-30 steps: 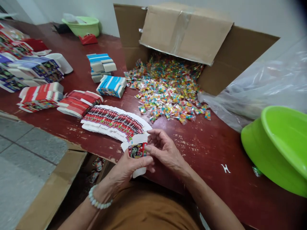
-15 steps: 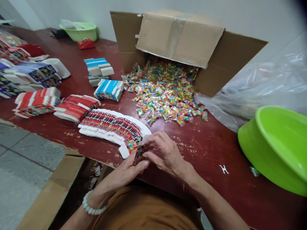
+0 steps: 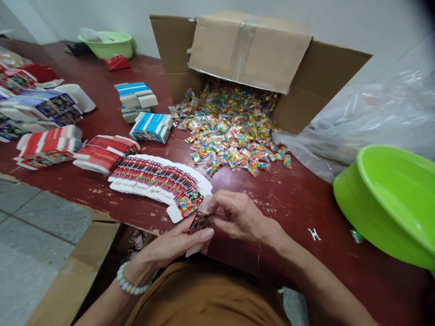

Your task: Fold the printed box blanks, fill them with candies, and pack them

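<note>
The left hand [image 3: 176,243] grips a small printed carton [image 3: 200,222] between thumb and fingers; the right hand [image 3: 238,215] pinches its upper end, at the white flap. The carton is held at the table's front edge, flap not yet closed; whether it contains anything cannot be told. Beside it, along that edge, a fan of flat red cartons [image 3: 152,177] lies unassembled, with a red carton bundle [image 3: 106,153] behind. Towards the back edge of the table [image 3: 288,203], wrapped candies [image 3: 231,145] spill from a cardboard box [image 3: 249,54], many still loose. Lettering on the cartons is too small to read; the cardboard box's facing flap shows tape but no visible label. At right, an H-shaped white scrap [image 3: 314,234] lies near a lime-green basin [image 3: 346,194].
</note>
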Demonstrator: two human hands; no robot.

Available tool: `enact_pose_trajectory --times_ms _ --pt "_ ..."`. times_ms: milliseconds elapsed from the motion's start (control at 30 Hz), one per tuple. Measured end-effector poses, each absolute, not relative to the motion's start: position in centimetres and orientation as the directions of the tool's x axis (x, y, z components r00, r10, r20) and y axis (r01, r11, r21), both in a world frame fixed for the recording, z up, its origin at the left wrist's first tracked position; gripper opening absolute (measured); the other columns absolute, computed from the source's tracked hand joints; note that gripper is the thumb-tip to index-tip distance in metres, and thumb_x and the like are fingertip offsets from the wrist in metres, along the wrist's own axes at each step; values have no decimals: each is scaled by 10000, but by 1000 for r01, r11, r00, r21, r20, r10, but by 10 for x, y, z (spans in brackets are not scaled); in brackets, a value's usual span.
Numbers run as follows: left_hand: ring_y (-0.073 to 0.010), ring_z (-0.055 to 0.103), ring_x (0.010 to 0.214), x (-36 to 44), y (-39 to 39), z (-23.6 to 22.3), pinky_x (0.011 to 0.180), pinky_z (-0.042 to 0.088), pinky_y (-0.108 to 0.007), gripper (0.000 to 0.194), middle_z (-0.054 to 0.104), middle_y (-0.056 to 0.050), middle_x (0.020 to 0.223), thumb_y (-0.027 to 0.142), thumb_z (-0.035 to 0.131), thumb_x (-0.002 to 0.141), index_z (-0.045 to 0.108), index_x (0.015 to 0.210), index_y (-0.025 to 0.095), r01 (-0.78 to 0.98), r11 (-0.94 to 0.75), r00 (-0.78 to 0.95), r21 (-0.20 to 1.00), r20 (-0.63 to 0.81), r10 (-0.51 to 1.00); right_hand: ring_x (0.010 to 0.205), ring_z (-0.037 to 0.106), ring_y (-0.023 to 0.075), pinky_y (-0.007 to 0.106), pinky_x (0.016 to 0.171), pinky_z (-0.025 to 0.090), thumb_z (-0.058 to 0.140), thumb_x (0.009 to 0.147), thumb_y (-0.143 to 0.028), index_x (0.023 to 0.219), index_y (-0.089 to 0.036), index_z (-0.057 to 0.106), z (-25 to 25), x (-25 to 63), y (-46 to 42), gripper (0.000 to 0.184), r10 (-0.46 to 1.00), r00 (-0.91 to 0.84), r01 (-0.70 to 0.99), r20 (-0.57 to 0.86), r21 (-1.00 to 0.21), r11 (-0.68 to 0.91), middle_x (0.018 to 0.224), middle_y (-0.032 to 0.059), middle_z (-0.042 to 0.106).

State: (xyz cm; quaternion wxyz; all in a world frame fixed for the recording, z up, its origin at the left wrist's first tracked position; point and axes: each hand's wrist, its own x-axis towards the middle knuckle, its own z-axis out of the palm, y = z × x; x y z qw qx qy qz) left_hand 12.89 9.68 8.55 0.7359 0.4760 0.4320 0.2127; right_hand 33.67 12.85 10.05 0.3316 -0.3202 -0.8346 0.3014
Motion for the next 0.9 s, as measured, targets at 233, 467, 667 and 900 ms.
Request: enact_pose_trajectory --times_ms 233,467,667,900 --pt "-312 596 1165 133 104 88 969 493 -418 634 718 -86 1184 478 800 747 642 1304 219 118 472 602 874 -441 666 884 681 178 309 753 534 558 737 -43 1184 -198 398 110 344 132 499 638 -763 200 107 -899 391 1066 70 701" --pt "-107 518 540 153 100 83 509 476 -228 400 606 41 682 252 852 662 661 1008 184 111 502 622 858 -454 638 641 581 157 280 580 464 569 703 -85 1174 -179 451 118 347 130 495 580 -814 324 -19 -844 427 843 17 672" --pt "-133 572 568 163 98 96 534 540 -258 261 641 8 667 303 835 668 672 816 163 41 472 361 880 -454 815 580 511 79 214 535 419 661 806 -180 1210 -204 520 98 340 119 428 927 -358 235 113 -950 207 942 5 674" --pt "-237 691 870 163 98 81 770 576 -336 375 741 -55 899 402 817 731 678 989 168 23 388 251 921 -381 890 652 607 118 248 623 481 615 916 -376 899 -172 694 78 329 113 219 964 -265 52 -6 -999 8 805 7 687"
